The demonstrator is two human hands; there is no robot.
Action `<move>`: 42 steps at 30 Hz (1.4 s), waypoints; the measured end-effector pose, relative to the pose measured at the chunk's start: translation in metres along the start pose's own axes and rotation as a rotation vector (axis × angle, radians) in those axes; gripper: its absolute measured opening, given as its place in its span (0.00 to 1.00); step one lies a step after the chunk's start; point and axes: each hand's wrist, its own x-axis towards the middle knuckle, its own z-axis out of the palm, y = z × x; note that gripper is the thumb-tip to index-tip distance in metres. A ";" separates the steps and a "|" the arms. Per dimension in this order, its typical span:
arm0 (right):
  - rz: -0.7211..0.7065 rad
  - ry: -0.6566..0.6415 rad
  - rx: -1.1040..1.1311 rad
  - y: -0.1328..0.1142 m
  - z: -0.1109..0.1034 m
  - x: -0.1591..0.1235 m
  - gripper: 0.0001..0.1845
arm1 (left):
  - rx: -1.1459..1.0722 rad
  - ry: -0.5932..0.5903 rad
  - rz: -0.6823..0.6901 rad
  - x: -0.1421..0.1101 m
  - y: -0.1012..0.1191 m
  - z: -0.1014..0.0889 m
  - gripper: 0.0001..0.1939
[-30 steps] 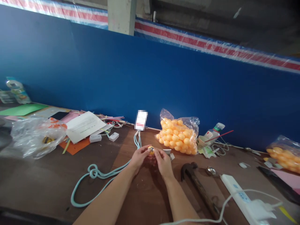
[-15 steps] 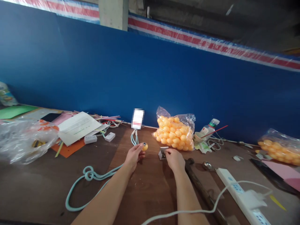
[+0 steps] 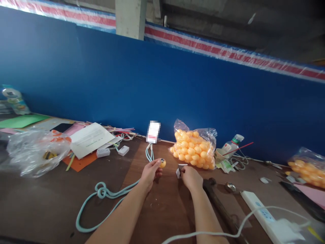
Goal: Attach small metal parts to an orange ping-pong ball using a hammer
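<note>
Between the thumb and fingers of my left hand [image 3: 151,173] is an orange table tennis ball [image 3: 163,163]. Small dark and pale details show on the ball's upper side, too small to name. My right hand [image 3: 191,177] has its fingers closed at the opening of a small white box [image 3: 178,173]. The fingertips are hidden, so what they pinch cannot be made out. Just behind the hands lies a clear bag of orange balls [image 3: 194,149]. A light blue cord [image 3: 101,191] loops on the table left of my left forearm, its badge [image 3: 153,132] leaning on the blue wall.
A hammer [image 3: 215,200] lies along my right forearm, beside a white power strip [image 3: 260,211] with a cable. Papers [image 3: 91,140], two small white boxes [image 3: 123,150] and a plastic bag [image 3: 33,156] spread leftward. A bottle [image 3: 233,145] leans behind; another ball bag [image 3: 307,169] sits far right.
The whole view has shifted slightly right and down. My left hand keeps the ball; my right hand stays at the small white box, its fingers covering more of it.
</note>
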 end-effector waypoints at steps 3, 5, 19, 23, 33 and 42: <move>-0.014 0.043 0.015 0.004 0.002 0.000 0.13 | -0.021 -0.010 0.003 0.000 0.000 0.000 0.18; -0.006 0.062 0.043 0.008 0.002 -0.001 0.13 | -0.039 -0.017 -0.002 0.000 0.001 -0.001 0.17; -0.086 0.257 0.474 0.024 0.018 0.004 0.08 | -0.075 -0.026 -0.049 -0.003 0.004 -0.001 0.16; -0.088 0.193 0.606 0.027 0.021 0.005 0.07 | -0.066 -0.019 -0.054 -0.003 0.004 -0.001 0.15; -0.202 0.091 1.154 -0.007 0.004 -0.014 0.16 | -0.106 -0.091 -0.072 -0.002 0.001 -0.002 0.16; -0.210 -0.136 1.501 -0.034 0.012 -0.030 0.15 | -0.119 -0.185 -0.045 -0.005 0.002 -0.001 0.15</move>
